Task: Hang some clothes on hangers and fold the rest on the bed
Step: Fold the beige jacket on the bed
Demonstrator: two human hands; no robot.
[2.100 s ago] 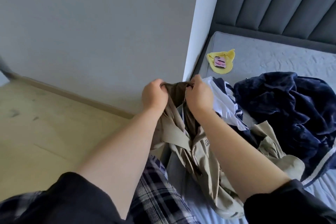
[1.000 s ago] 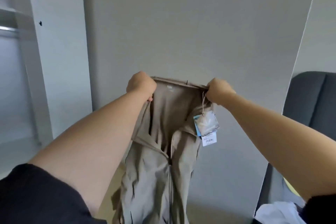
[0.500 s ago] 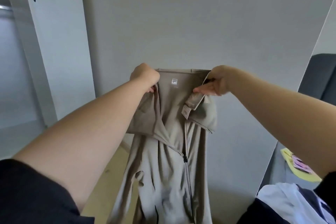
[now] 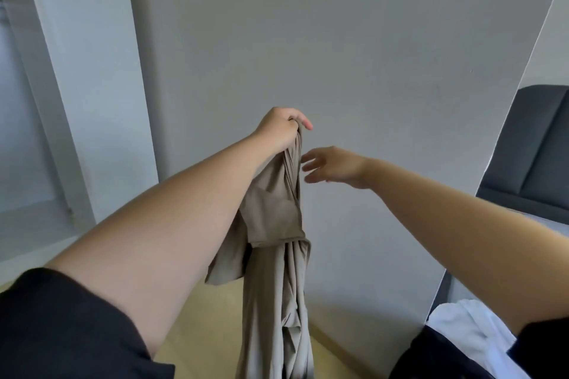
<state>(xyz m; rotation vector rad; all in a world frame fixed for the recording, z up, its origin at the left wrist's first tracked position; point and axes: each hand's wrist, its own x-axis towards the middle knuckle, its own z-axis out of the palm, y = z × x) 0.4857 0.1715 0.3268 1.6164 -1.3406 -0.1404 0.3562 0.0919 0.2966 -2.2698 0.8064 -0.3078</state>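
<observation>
Grey wall (image 4: 338, 40) — L hand (image 4: 278, 129) grips beige jacket (image 4: 274, 286), prob.

The left hand (image 4: 278, 129) grips a hanging beige jacket (image 4: 275, 255); the right hand (image 4: 334, 166) hovers beside it, fingers spread.

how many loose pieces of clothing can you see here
2: a beige jacket hanging from the left hand, and a white garment at the lower right edge. More may lie hidden beyond the frame.

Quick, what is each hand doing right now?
Left hand: grips the top of the beige jacket.
Right hand: open, holds nothing.
</observation>
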